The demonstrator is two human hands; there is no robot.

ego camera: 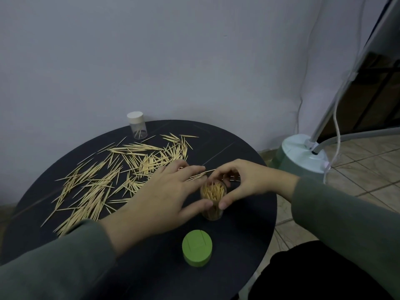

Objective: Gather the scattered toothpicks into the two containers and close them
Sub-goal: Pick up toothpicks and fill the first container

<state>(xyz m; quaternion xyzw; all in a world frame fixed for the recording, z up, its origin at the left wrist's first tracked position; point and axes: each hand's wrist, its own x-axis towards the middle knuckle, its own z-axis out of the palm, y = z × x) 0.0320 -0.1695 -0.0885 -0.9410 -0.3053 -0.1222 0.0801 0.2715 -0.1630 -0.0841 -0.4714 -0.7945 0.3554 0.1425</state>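
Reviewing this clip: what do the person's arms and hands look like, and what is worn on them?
Both arms wear long, plain grey-green sleeves ending at the wrists. The left hand and right hand are bare: no gloves, rings, watch or markings visible.

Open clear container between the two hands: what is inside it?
The open clear container is packed with upright toothpicks, tips near the rim. The left hand and right hand cover parts of its sides, so the fill lower down is only partly visible.
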